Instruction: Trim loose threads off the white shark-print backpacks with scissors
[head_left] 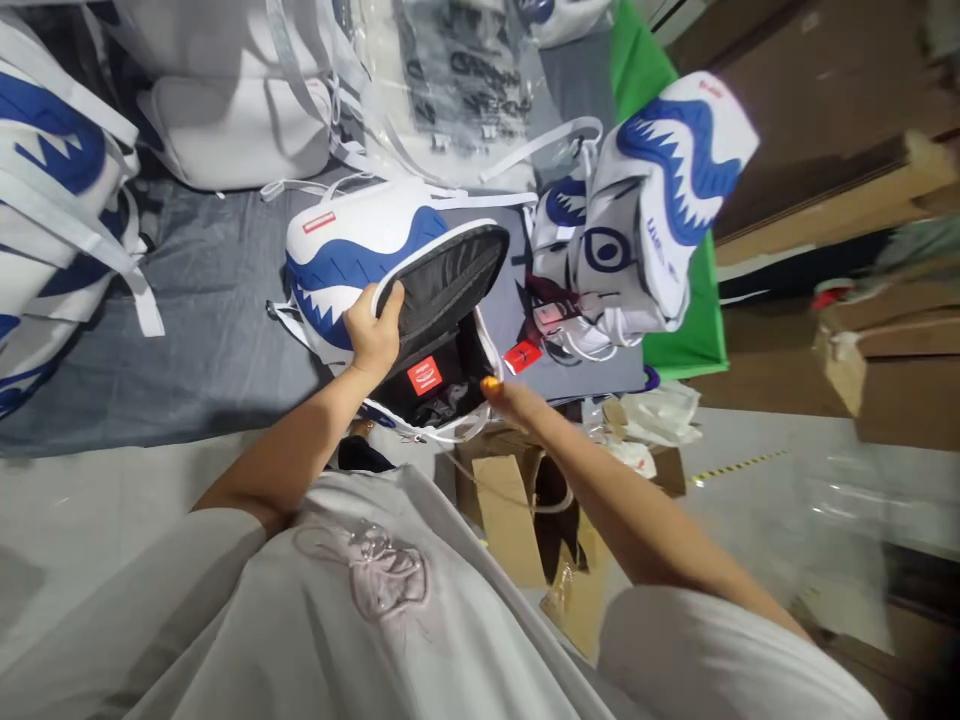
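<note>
White-and-blue shark-print backpack (352, 250) lies near the front edge of the grey counter (210, 340) | left hand (373, 335) grips the open black flap (446, 285) | right hand (504, 396) pinches the opening rim | step, I judge: holding the bag open for inspection | next move needs the flap held wide.
</note>
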